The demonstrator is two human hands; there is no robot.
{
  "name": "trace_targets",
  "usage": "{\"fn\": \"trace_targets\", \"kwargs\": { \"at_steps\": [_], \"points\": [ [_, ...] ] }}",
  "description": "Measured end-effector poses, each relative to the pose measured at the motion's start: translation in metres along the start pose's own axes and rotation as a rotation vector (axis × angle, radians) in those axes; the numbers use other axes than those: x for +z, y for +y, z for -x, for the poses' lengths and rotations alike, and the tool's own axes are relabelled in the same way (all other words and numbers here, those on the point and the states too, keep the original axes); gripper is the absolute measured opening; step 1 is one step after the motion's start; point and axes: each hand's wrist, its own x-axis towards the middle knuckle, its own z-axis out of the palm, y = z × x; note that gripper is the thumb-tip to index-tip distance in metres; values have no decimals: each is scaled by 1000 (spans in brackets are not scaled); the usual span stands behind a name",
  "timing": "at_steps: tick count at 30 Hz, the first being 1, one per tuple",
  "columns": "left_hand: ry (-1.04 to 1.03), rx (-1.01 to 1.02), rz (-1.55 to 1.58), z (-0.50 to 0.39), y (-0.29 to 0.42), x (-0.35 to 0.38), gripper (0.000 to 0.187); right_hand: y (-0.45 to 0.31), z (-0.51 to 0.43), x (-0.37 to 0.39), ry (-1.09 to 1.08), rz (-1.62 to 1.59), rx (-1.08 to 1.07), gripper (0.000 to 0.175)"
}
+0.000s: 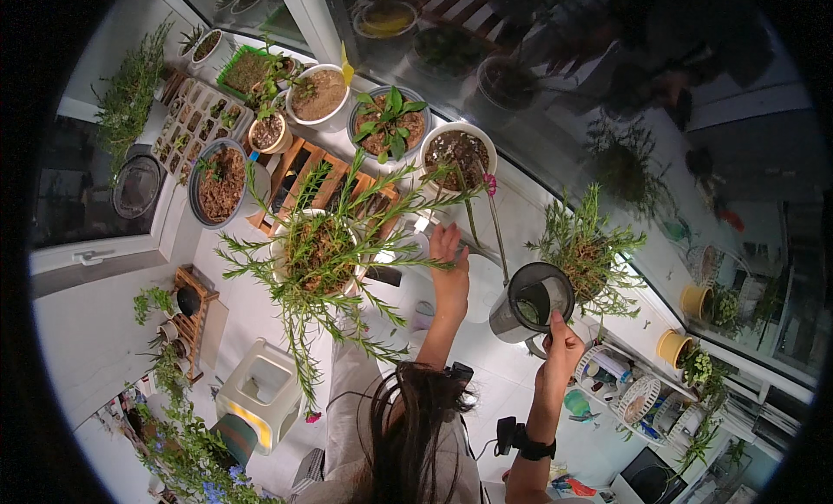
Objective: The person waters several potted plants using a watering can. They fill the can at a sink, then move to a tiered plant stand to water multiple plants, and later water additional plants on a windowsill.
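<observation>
My right hand [561, 344] grips the handle side of a dark grey watering can [520, 315], its open top facing up with some liquid visible inside. A long thin tube, seemingly its spout [498, 237], runs toward a white pot of dark soil [459, 151]. Beside the spout's far end shows a pink flower [489, 184]. My left hand [450, 263] is raised with fingers apart, next to the outer shoots of a leafy potted plant [319, 257]. Whether it touches a shoot, I cannot tell.
Along the window stand a pot with a broad-leaved plant [389, 123], a pot of pale soil [317, 95] and a seedling tray [202, 123]. Wooden slats [312, 172] lie below. A bushy plant [582, 250] sits right; a plastic stool [257, 390] stands lower left.
</observation>
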Motion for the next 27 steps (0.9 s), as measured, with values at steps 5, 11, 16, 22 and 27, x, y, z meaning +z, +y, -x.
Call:
{"fn": "trace_targets", "kwargs": {
  "at_steps": [5,11,16,22,27],
  "points": [
    [3,-10,-3,0,0,1,67,5,0,-2,8,3,-4,48],
    [3,-12,-26,1,2,3,68,10,0,-6,5,-8,3,49],
    [22,-37,-40,3,2,5,72,11,0,-9,24,-1,3,49],
    [18,-37,-15,4,1,6,73,11,1,-9,23,-2,1,50],
    [1,-31,-16,5,1,5,73,9,3,-11,15,7,4,49]
  ]
}}
